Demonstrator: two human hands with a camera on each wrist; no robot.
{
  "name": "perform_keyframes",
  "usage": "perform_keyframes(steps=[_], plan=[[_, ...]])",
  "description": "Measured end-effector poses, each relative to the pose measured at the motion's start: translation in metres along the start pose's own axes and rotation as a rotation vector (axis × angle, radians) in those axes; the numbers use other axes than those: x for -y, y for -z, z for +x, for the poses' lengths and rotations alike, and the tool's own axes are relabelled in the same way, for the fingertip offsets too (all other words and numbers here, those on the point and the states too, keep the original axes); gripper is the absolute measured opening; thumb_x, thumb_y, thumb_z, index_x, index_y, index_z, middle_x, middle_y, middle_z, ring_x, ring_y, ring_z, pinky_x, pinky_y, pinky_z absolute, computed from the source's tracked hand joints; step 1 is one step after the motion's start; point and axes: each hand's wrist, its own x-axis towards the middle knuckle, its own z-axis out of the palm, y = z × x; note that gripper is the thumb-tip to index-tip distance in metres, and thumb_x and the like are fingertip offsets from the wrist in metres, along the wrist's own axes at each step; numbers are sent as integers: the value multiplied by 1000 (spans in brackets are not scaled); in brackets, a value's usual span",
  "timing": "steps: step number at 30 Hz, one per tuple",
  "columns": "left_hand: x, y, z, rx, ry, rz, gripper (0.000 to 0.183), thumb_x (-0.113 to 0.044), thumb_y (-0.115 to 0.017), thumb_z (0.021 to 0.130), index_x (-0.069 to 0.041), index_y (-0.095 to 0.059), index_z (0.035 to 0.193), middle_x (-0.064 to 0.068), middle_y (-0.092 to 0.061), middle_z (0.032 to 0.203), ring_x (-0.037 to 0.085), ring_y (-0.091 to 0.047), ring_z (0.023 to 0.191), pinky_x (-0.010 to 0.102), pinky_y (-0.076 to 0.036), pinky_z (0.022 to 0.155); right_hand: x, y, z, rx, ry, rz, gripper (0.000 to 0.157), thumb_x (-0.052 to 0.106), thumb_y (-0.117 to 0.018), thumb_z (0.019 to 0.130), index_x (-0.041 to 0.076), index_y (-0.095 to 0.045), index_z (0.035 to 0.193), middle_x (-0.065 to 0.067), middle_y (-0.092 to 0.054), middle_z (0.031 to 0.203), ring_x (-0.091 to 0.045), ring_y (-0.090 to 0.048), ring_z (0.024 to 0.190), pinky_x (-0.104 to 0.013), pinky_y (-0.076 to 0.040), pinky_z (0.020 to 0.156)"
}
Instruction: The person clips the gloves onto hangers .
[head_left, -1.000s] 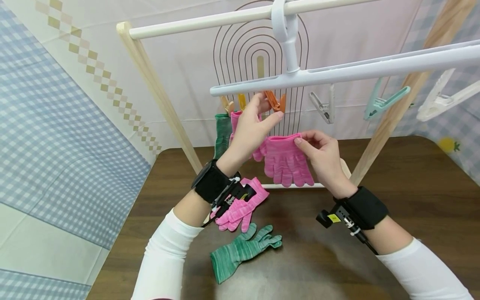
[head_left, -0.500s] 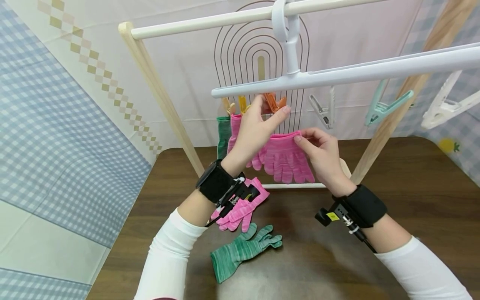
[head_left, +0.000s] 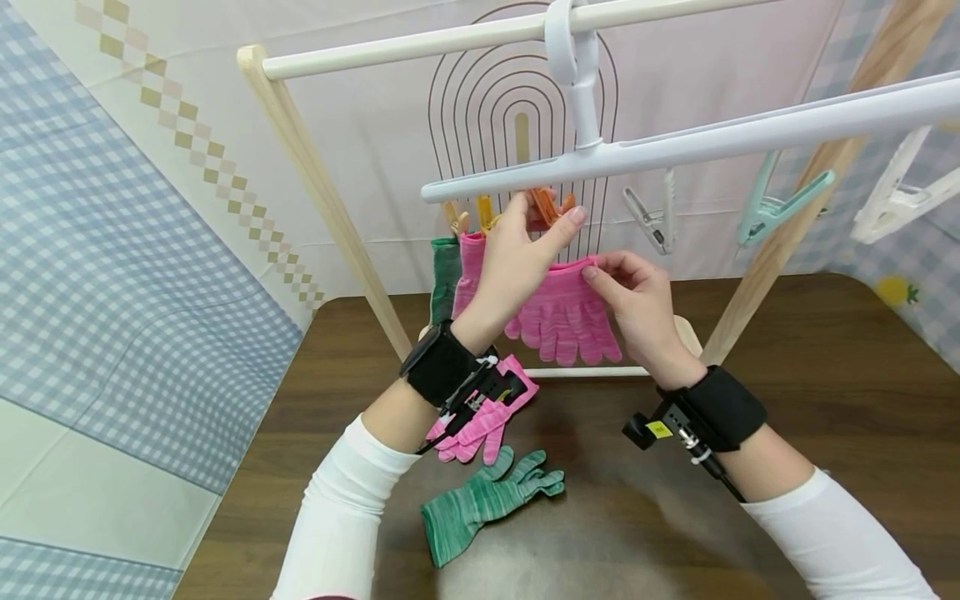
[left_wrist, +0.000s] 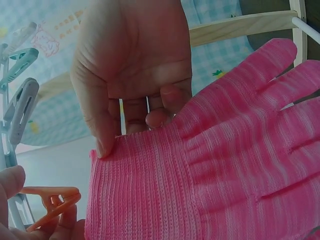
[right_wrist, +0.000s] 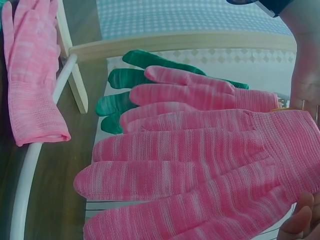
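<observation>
My left hand (head_left: 517,258) grips an orange clothespin (head_left: 546,204) under the left part of a white hanger (head_left: 675,150). In the left wrist view, the thumb and fingers sit around the clothespin (left_wrist: 52,200) at the lower left. With thumb and fingertips, my right hand (head_left: 639,296) pinches a corner of a pink knit glove's cuff. This glove (head_left: 566,321) hangs fingers down just below the clothespin, its cuff partly behind my left hand. Alongside hang another pink glove (right_wrist: 190,92) and a green glove (head_left: 445,279), under yellow (head_left: 485,208) and beige (head_left: 452,215) clothespins.
A pink glove (head_left: 517,392) and a green glove (head_left: 483,504) lie on the brown table (head_left: 637,517). Grey (head_left: 656,221), mint (head_left: 776,208) and white (head_left: 903,196) clothespins hang at the hanger's right. A wooden rack (head_left: 322,200) with a white top rod (head_left: 420,43) carries the hanger.
My right hand has brought the pink glove slightly left and up, closer to the orange clothespin. My left hand has shifted a little right, still on the clothespin.
</observation>
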Motion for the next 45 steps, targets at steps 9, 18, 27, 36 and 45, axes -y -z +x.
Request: perform_keyframes(steps=[9,18,27,36,45], plan=[[2,-2,-1,-25,-16,0,40,-35,-53,89,-5,-48,115,6,-59,98,13,-53,91,28,-45,73,-1,-3,2,-14,-19,10,11,11,-61,84,1,-60,89,2,-58,76,-9,-49,66,-16,-42,53],[1,-2,-1,-32,-33,13,29,-34,-51,90,-10,-51,106,4,-60,93,12,-53,88,28,-44,70,0,-4,4,-4,-23,47,9,11,-61,84,3,-60,88,2,-57,75,-10,-48,65,-17,-41,52],[4,-2,-2,-35,-48,14,28,-33,-47,92,-9,-52,103,4,-57,85,14,-50,79,27,-39,64,1,-3,6,1,-41,79,4,10,-61,84,7,-61,86,3,-54,71,-10,-45,61,-17,-38,50],[4,-1,-2,-28,-52,16,26,-31,-44,94,-7,-52,103,5,-65,100,8,-57,88,26,-37,62,4,-5,8,-3,-61,115,12,10,-62,83,0,-59,88,3,-51,67,-10,-44,59,-17,-37,50],[3,1,-3,-24,-55,12,27,-30,-42,95,-8,-52,104,5,-65,97,10,-56,83,26,-40,65,7,-6,8,-8,-85,191,15,9,-62,83,-4,-58,88,3,-52,65,-9,-44,57,-16,-37,49]])
